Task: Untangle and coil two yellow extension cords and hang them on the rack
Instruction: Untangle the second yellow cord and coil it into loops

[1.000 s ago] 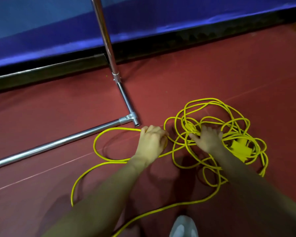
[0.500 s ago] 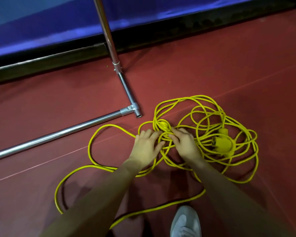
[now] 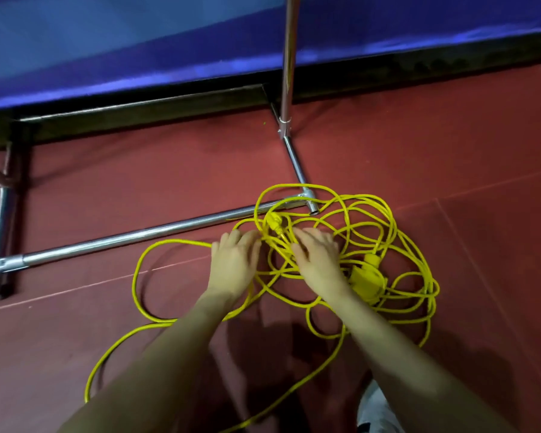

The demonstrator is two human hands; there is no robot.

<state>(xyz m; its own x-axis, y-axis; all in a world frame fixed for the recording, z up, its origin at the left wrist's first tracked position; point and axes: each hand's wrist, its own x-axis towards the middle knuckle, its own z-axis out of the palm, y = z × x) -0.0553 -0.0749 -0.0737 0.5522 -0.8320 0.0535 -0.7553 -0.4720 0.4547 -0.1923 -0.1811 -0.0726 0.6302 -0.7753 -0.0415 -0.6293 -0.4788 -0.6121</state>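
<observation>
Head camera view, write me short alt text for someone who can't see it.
Looking down, a person's left hand and right hand reach into a tangled pile of yellow extension cords on a red floor. Some loops lie over the corner joint of a chrome rack base; a yellow plug sits just beyond the fingers.

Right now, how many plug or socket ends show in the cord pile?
2 clear: a plug beyond the fingertips, between both hands, and a socket block right of the right hand. Other ends may be buried in the tangle.

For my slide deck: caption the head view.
Both hands, left and right, work a tangled yellow cord on the floor beside the rack.
</observation>
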